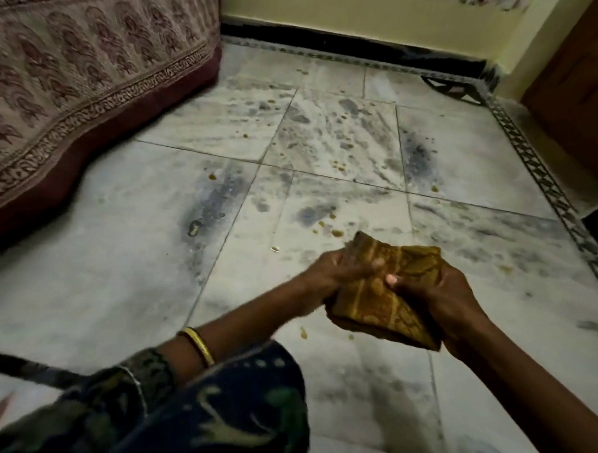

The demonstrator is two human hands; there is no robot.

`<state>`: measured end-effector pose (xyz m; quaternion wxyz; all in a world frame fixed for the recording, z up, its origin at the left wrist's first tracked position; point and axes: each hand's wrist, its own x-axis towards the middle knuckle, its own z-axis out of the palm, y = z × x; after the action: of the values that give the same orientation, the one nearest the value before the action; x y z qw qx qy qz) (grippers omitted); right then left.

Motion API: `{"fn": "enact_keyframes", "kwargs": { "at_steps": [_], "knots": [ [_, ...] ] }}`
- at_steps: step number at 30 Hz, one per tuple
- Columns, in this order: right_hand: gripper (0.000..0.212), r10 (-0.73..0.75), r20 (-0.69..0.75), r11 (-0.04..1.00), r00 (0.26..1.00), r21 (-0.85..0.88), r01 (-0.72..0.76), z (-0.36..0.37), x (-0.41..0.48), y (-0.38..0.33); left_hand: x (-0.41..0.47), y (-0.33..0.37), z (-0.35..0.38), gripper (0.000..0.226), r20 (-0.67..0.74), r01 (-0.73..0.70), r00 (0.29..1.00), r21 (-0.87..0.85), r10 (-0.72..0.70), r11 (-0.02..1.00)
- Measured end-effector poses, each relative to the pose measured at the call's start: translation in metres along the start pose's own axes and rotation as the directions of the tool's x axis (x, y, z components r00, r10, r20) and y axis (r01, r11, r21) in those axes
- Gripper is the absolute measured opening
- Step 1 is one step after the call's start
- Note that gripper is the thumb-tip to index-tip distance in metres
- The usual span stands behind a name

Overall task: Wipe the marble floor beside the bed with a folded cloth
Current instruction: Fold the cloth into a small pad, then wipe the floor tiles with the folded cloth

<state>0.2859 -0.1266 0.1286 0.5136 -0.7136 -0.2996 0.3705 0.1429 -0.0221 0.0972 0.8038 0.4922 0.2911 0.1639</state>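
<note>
There are two hands, left (336, 276) and right (440, 301), one folded cloth (383, 300), one bed (74, 79) and one bangle (200, 346).

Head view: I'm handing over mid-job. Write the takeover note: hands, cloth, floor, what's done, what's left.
Left hand: grips the folded cloth at its left edge.
Right hand: grips its right side, thumb on top.
The cloth is held up between both hands, not flat on the marble floor.
Done: cloth folded.
Left: the floor beside the bed shows yellowish specks and grey marks; wiping looks unfinished.
</note>
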Motion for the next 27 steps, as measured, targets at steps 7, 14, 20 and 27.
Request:
{"fn": "enact_keyframes", "kwargs": {
  "at_steps": [7, 14, 20, 27],
  "knots": [
    [0.029, 0.113, 0.076, 0.984, 0.991, 0.127, -0.122, 0.071, 0.009, -0.004, -0.004, -0.008, -0.070, 0.023, -0.128, -0.019, 0.992, 0.027, 0.022, 0.999],
    [0.023, 0.095, 0.088, 0.994, 0.992, -0.068, -0.089, 0.126, 0.022, 0.028, -0.030, -0.027, -0.132, 0.041, -0.175, 0.022, 0.985, 0.156, 0.006, 0.987],
    [0.022, -0.060, 0.139, 0.895, 0.988, -0.432, 0.116, 0.153, 0.053, 0.080, -0.038, -0.080, -0.166, 0.043, -0.463, 0.099, 0.882, 0.354, 0.082, 0.930],
    [0.052, -0.335, 0.059, 0.496, 0.940, -0.837, 0.229, 0.163, 0.064, 0.129, -0.032, -0.119, -0.186, 0.043, -0.331, 0.150, 0.765, 0.926, 0.552, 0.347]
  ]
}}
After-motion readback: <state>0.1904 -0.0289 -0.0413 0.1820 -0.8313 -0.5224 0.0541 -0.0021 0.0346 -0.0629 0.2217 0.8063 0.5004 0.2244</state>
